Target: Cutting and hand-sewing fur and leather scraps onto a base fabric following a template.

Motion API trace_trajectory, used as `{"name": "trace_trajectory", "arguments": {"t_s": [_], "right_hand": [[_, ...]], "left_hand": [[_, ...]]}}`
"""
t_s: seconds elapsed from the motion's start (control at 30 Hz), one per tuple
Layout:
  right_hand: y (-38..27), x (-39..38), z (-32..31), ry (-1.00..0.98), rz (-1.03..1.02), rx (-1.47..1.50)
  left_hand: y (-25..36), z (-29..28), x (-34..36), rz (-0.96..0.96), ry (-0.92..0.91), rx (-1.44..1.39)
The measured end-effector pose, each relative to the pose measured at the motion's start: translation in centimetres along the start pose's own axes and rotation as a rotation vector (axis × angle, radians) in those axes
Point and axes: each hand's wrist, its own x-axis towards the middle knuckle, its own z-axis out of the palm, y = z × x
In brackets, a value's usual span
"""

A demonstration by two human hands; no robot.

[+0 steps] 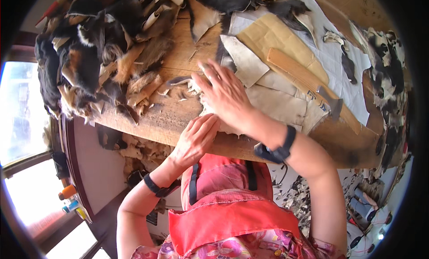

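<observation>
My right hand [225, 95] lies palm down over a pale piece of hide [210, 109] on the wooden table, fingers stretched out and a little apart. Below it, my left hand [195, 137] has its fingers pressed together at the hide's near edge, by the table's front rim; its fingertips seem to pinch that edge. Both hands partly cover the piece. Beside my right hand, a cream skin piece [246, 60] and larger flat pale hides [277, 102] lie fur side down. Small hide scraps [182, 95] are scattered left of my fingers.
Dark and tan fur pieces [98, 57] are heaped at the left. At the right, a wooden strip [308, 84] and a metal-bladed tool [330, 103] lie by a tan paper pattern [283, 44] on white sheeting [353, 98]. Scraps [297, 201] litter the floor.
</observation>
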Motion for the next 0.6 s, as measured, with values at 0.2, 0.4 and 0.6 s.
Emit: {"name": "trace_trajectory", "arguments": {"t_s": [0.2,0.4,0.6], "right_hand": [[2.2,4.3,4.9,0.157,-0.074,-0.217],[2.1,4.5,4.8,0.198,-0.051,-0.373],[2.5,4.5,5.4,0.164,-0.036,-0.480]], "left_hand": [[-0.2,1.4,1.3,-0.016,0.033,0.065],[-0.3,3.3,3.4,-0.224,0.099,0.124],[-0.5,4.1,3.3,-0.389,0.269,-0.207]]}}
